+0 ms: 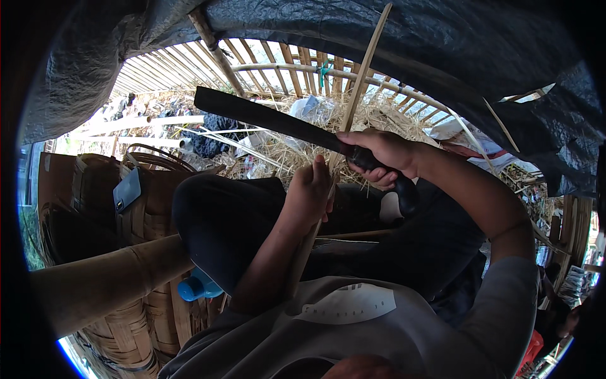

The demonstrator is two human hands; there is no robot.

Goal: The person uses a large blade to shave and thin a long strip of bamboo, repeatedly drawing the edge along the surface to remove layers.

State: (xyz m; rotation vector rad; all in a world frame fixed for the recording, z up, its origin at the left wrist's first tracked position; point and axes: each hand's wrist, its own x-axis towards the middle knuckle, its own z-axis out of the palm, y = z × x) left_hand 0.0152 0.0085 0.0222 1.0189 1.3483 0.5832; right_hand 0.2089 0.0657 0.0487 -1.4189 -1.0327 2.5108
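My right hand is closed round the black handle of a machete, its long dark blade pointing up and to the left. A long pale bamboo strip runs from near my chest, up past both hands, to the top of the view. My left hand is wrapped round this strip just below the blade, thumb upward. Near its handle end the blade meets or crosses the strip; whether it cuts into it I cannot tell. My right thumb lies close against the strip.
Woven bamboo baskets stand at my left, a phone resting on them. A thick bamboo pole juts in beside a blue bottle. Ahead lie straw shavings and litter before a slatted bamboo fence. Dark tarpaulin hangs overhead.
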